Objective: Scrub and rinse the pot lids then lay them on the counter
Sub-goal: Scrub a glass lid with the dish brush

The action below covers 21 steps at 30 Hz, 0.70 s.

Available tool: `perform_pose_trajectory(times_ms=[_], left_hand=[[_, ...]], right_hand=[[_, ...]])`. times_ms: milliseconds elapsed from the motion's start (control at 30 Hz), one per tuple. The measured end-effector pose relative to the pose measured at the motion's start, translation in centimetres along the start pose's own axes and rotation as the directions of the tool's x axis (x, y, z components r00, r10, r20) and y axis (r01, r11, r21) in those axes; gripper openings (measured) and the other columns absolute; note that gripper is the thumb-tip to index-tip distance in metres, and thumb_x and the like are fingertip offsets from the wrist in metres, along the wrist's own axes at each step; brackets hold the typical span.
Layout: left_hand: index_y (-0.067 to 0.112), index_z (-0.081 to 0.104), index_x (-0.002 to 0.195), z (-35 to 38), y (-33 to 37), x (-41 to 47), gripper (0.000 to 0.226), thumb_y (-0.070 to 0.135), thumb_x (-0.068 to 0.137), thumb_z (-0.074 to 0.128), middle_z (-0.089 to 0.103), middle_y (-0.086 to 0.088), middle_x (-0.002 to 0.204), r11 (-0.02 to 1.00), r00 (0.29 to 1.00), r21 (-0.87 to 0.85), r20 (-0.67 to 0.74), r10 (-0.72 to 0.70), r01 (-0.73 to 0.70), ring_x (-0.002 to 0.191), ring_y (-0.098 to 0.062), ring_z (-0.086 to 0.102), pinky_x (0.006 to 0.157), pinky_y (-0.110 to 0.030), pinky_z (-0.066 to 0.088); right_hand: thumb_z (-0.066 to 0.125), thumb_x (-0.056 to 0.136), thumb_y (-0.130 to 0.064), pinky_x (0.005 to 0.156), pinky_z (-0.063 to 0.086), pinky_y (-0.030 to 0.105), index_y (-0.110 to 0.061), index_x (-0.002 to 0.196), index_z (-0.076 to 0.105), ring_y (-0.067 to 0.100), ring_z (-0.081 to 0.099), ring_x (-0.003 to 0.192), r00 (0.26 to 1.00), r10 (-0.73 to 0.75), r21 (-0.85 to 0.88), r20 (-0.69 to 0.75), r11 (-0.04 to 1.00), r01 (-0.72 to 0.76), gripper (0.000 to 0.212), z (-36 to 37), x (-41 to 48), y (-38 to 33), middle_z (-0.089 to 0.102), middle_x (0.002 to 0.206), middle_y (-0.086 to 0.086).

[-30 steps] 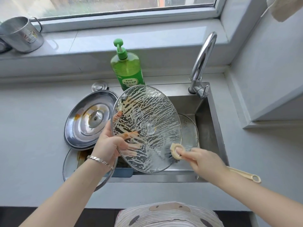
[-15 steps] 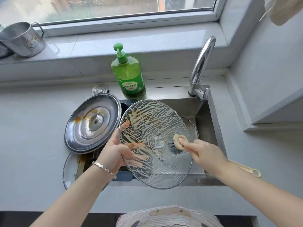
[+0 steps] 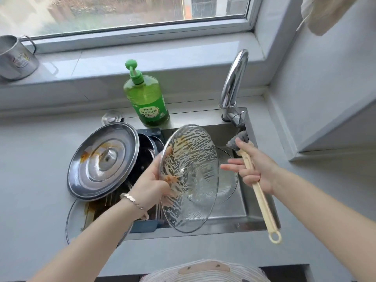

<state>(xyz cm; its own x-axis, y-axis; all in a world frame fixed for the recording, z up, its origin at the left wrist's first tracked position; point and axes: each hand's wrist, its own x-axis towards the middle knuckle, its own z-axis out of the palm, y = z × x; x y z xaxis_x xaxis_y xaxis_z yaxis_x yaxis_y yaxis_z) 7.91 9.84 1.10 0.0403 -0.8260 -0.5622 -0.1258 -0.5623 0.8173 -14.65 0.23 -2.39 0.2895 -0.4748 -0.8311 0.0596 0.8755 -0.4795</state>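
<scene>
My left hand (image 3: 151,185) grips the left rim of a soapy glass lid (image 3: 190,178), tilted on edge over the sink (image 3: 247,212). Orange grease streaks its upper left part. My right hand (image 3: 257,169) holds the cream handle of a dish brush (image 3: 258,192), bristles up near the tap, clear of the glass lid. Its index and middle fingers stretch towards the lid. A greasy steel lid (image 3: 103,159) leans at the sink's left edge. Another glass lid (image 3: 74,218) lies flat on the counter under my left arm. A further glass lid (image 3: 228,180) rests in the basin.
A green dish soap bottle (image 3: 146,98) stands behind the sink. The chrome tap (image 3: 234,84) rises at the back right. A steel mug (image 3: 14,58) sits on the windowsill. A blue drain rack (image 3: 145,222) with dark cookware fills the sink's left side.
The brush has lifted off the glass lid and swung right, bristles now up by the tap. The lid has turned more edge-on in my left hand.
</scene>
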Motion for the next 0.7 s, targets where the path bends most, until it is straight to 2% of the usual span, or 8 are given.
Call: perform_pose_trajectory(times_ms=[133,233,300,367,467,533,600,700], left_hand=[[0.069,0.025,0.114,2.2,0.0,0.9,0.083,-0.008,0.087,0.040,0.061,0.006,0.091,0.891,0.990,0.434,0.101,0.095,-0.130,0.064,-0.018,0.055,0.055,-0.035,0.051],[0.065,-0.001,0.133,4.1,0.4,1.0,0.085,0.001,0.088,0.033,0.063,-0.004,0.103,0.603,0.970,0.763,0.228,0.085,-0.232,0.062,-0.015,0.052,0.056,-0.026,0.045],[0.066,-0.018,0.127,5.5,0.3,0.7,0.093,-0.001,0.085,0.031,0.062,-0.008,0.108,0.505,0.964,0.825,0.257,0.067,-0.255,0.079,-0.024,0.058,0.070,-0.030,0.048],[0.066,-0.028,0.116,6.3,-0.4,0.6,0.097,-0.003,0.084,0.032,0.058,-0.006,0.117,0.441,0.948,0.839,0.299,0.113,-0.317,0.089,-0.030,0.058,0.080,-0.035,0.048],[0.056,-0.036,0.116,6.8,-2.0,0.8,0.096,-0.002,0.086,0.033,0.037,-0.008,0.144,0.335,0.920,0.859,0.336,0.203,-0.387,0.087,-0.032,0.058,0.077,-0.031,0.043],[0.047,-0.038,0.118,7.0,-3.0,0.7,0.088,0.005,0.092,0.035,0.017,-0.011,0.155,0.272,0.905,0.870,0.356,0.231,-0.412,0.104,-0.032,0.056,0.079,-0.029,0.042],[0.051,-0.030,0.125,6.5,-4.1,0.8,0.078,0.027,0.098,0.039,0.004,-0.004,0.158,0.297,0.892,0.844,0.395,0.220,-0.447,0.125,-0.023,0.046,0.091,-0.028,0.042],[0.055,0.002,0.134,4.5,-5.2,1.4,0.060,0.040,0.094,0.044,0.009,0.011,0.156,0.710,0.937,0.612,0.238,0.256,-0.350,0.137,-0.004,0.025,0.109,-0.022,0.026]], right_hand=[[0.065,0.063,-0.059,0.023,0.020,0.012,0.001,0.120,0.044,0.000,0.019,0.025,1.000,-0.004,-0.057,0.005,0.998,0.004,0.086,1.2,-0.3,-1.9,0.063,0.107,0.030],[0.067,0.077,-0.047,0.023,0.020,0.011,-0.007,0.101,0.047,0.002,0.031,0.025,0.998,-0.010,-0.092,-0.059,0.996,0.004,0.050,1.6,-0.1,-2.4,0.066,0.087,0.026],[0.062,0.087,-0.023,0.023,0.018,0.011,-0.006,0.082,0.045,0.000,0.026,0.025,0.994,0.000,-0.161,-0.105,0.987,-0.017,0.024,1.4,0.0,-1.9,0.066,0.064,0.020],[0.050,0.090,-0.002,0.023,0.016,0.011,-0.008,0.072,0.039,0.000,0.019,0.023,0.991,-0.003,-0.147,-0.136,0.989,-0.017,0.022,0.7,0.1,-1.2,0.060,0.055,0.014],[0.045,0.089,0.006,0.023,0.015,0.011,-0.009,0.074,0.039,0.001,0.019,0.023,0.986,-0.055,-0.067,-0.159,0.997,0.045,0.022,-0.3,-0.1,-0.5,0.050,0.055,0.008],[0.046,0.088,0.008,0.023,0.016,0.012,-0.008,0.078,0.044,0.000,0.021,0.024,0.983,-0.116,-0.056,-0.139,0.992,0.110,0.019,-0.6,-0.6,0.1,0.056,0.048,0.006],[0.046,0.087,0.010,0.025,0.017,0.012,-0.008,0.085,0.047,0.000,0.022,0.026,0.977,-0.181,-0.075,-0.114,0.982,0.173,0.018,-1.0,-1.0,0.7,0.062,0.061,0.014],[0.048,0.086,0.012,0.026,0.019,0.013,-0.003,0.094,0.049,0.001,0.023,0.027,0.960,-0.266,-0.134,-0.081,0.958,0.254,0.018,-1.9,-1.7,1.3,0.047,0.072,0.016]])
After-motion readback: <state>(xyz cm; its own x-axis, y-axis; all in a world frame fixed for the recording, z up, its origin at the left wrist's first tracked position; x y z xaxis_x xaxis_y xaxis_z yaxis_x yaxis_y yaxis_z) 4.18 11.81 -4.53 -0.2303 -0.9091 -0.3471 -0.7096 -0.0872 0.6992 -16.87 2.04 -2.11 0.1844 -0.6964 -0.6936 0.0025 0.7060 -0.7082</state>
